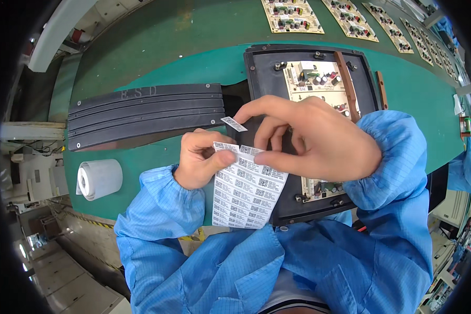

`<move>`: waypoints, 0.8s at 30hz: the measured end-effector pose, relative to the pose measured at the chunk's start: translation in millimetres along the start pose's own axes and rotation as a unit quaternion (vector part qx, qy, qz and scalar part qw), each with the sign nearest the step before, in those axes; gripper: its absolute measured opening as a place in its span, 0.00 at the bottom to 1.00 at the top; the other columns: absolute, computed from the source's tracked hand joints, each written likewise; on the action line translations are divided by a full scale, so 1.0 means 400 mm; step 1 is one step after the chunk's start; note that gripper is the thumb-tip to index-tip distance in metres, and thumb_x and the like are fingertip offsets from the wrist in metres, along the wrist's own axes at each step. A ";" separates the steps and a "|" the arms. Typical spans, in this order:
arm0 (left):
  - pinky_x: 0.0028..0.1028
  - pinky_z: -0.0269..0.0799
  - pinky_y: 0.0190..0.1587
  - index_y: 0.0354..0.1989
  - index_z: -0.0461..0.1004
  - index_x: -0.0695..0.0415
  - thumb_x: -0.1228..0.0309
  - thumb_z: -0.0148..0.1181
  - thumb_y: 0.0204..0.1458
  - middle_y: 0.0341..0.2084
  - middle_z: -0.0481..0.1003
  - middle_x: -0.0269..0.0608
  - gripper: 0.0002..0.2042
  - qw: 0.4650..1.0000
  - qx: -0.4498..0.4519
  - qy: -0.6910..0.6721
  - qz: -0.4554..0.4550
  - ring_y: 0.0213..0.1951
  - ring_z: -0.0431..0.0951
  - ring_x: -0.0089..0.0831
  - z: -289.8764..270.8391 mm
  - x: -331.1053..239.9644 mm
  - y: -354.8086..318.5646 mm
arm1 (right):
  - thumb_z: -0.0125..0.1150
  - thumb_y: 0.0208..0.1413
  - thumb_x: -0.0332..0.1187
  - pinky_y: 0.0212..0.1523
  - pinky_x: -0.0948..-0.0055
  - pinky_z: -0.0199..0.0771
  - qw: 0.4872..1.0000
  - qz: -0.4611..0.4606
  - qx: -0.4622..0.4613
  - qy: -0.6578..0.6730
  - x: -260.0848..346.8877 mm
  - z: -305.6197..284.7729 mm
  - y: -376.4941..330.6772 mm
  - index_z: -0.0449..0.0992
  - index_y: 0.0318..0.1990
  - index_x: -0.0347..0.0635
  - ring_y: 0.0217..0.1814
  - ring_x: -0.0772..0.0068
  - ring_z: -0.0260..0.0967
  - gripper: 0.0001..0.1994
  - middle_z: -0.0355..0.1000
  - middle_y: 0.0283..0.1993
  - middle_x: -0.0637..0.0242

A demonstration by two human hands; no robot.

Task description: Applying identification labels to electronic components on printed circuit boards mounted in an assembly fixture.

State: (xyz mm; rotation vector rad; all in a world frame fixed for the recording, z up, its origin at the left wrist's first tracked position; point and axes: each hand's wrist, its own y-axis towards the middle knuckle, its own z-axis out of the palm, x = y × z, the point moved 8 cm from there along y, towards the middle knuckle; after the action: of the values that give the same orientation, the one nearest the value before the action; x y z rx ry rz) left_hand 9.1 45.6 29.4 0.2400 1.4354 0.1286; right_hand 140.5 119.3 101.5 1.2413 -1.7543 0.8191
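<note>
My left hand (199, 165) grips the top left corner of a white sheet of small code labels (246, 193), held over the near edge of the bench. My right hand (309, 138) rests its thumb on the sheet's top edge, and its forefinger carries one peeled label (234, 124) stuck to the fingertip, lifted just above the sheet. Under my right hand lies a black fixture tray (256, 78) holding a pale circuit board (314, 78) with capacitors; my hand and sleeve hide the board's lower half.
A black ribbed rail plate (141, 112) lies to the left on the green bench (204, 68). A white roll (99, 179) sits near the left front edge. Several more circuit boards (345, 18) lie on the belt behind. Another person's blue sleeve (466, 162) shows at far right.
</note>
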 end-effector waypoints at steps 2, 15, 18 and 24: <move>0.21 0.64 0.22 0.29 0.77 0.70 0.68 0.65 0.53 0.19 0.76 0.41 0.13 1.000 -0.008 0.014 -0.024 0.21 0.73 0.19 -0.002 0.005 -0.002 | 0.63 0.51 0.23 0.20 0.83 0.64 0.999 -0.045 -0.031 0.006 0.018 -0.014 -0.002 0.68 0.55 0.42 0.26 0.82 0.71 0.22 0.76 0.31 0.66; 0.24 0.66 0.20 0.22 0.78 0.67 0.72 0.67 0.49 0.17 0.77 0.42 0.10 0.989 0.002 0.128 0.074 0.20 0.77 0.28 0.058 -0.058 0.004 | 0.63 0.50 0.26 0.26 0.77 0.77 0.951 -0.232 -0.132 -0.154 0.091 0.030 -0.032 0.68 0.58 0.40 0.32 0.69 0.75 0.25 0.74 0.43 0.60; 0.24 0.66 0.21 0.24 0.77 0.66 0.72 0.66 0.50 0.18 0.77 0.40 0.09 0.989 -0.006 0.121 0.081 0.22 0.76 0.27 0.068 -0.067 0.014 | 0.62 0.51 0.27 0.25 0.79 0.77 0.907 -0.297 -0.180 -0.238 0.121 0.036 -0.040 0.73 0.51 0.40 0.30 0.71 0.75 0.18 0.74 0.41 0.64; 0.26 0.66 0.23 0.26 0.76 0.64 0.72 0.65 0.50 0.19 0.75 0.38 0.08 0.972 0.009 0.198 0.128 0.22 0.73 0.26 0.051 -0.083 0.020 | 0.61 0.47 0.24 0.27 0.76 0.78 0.958 -0.232 -0.111 -0.129 0.109 0.002 -0.034 0.72 0.51 0.42 0.31 0.71 0.75 0.21 0.70 0.42 0.67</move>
State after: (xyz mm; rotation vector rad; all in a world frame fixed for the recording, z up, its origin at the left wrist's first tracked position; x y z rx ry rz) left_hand 25.2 44.0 65.8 0.4312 1.7988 0.3924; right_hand 145.3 96.1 140.7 1.5708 -1.5978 0.1886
